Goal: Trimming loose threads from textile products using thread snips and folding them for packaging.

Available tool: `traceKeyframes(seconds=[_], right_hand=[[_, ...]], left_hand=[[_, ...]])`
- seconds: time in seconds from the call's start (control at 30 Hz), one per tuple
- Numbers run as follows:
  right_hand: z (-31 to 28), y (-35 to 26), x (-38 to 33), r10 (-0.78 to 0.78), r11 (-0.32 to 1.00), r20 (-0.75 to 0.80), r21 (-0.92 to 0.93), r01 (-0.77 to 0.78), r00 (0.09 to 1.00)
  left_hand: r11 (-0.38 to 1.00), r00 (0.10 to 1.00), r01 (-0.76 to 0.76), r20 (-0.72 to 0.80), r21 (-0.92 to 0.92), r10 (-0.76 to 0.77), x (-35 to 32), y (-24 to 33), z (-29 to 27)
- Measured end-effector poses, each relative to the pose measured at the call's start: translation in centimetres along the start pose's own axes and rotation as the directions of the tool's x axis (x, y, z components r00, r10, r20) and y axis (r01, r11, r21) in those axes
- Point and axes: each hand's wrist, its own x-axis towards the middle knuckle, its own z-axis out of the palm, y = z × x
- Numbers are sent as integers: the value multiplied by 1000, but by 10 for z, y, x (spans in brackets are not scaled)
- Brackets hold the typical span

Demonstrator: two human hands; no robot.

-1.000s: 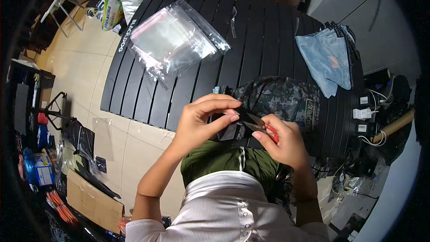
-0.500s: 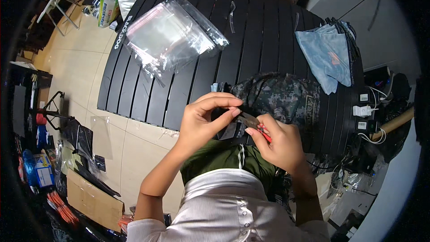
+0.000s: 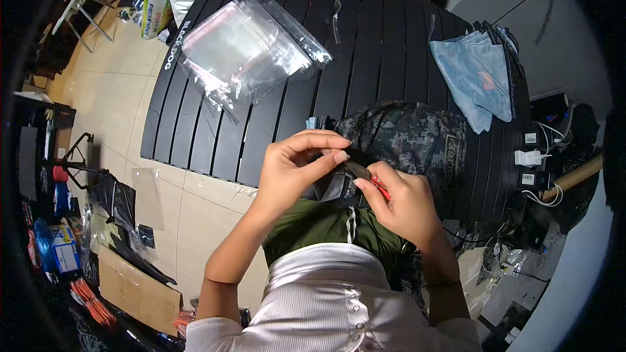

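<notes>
My right hand (image 3: 404,202) is closed around a small cutting tool (image 3: 357,169) with red handles and a short metal head. The tool's tip points up and left, close to the fingertips of my left hand (image 3: 297,163). Thumb and forefinger of that left hand are pinched together; what lies between them is too small or hidden to name. Just beyond and below both hands spreads a dark camouflage fabric item (image 3: 404,137), crumpled at the table's near edge. A dark grey flap (image 3: 334,187) shows under the fingers.
On the black slatted table (image 3: 261,137) lies a stack of clear plastic sleeves (image 3: 238,49) at the far left. Folded light blue cloth (image 3: 473,78) rests at the far right. Power adapters with white cables (image 3: 529,158) sit off the right edge. Cardboard (image 3: 140,287) stands at lower left.
The tool in my right hand has turned slightly, its metal head now looking narrower and nearer my left fingertips. My left hand keeps its pinch and has shifted a little left.
</notes>
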Motion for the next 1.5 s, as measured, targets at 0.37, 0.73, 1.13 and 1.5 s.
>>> traceKeyframes(seconds=[0.37, 0.73, 1.13, 1.5], right_hand=[[-15, -1, -4, 138, 967, 31, 211, -142, 990], [24, 0, 24, 141, 700, -133, 714, -4, 981], [30, 12, 33, 202, 298, 7, 952, -68, 979], [27, 7, 36, 232, 351, -66, 936, -21, 970]], left_hand=[[956, 985, 174, 23, -237, -173, 3, 3, -7], [987, 987, -146, 79, 71, 141, -3, 9, 4], [994, 992, 89, 99, -70, -82, -6, -6, 2], [991, 984, 115, 142, -72, -104, -7, -15, -7]])
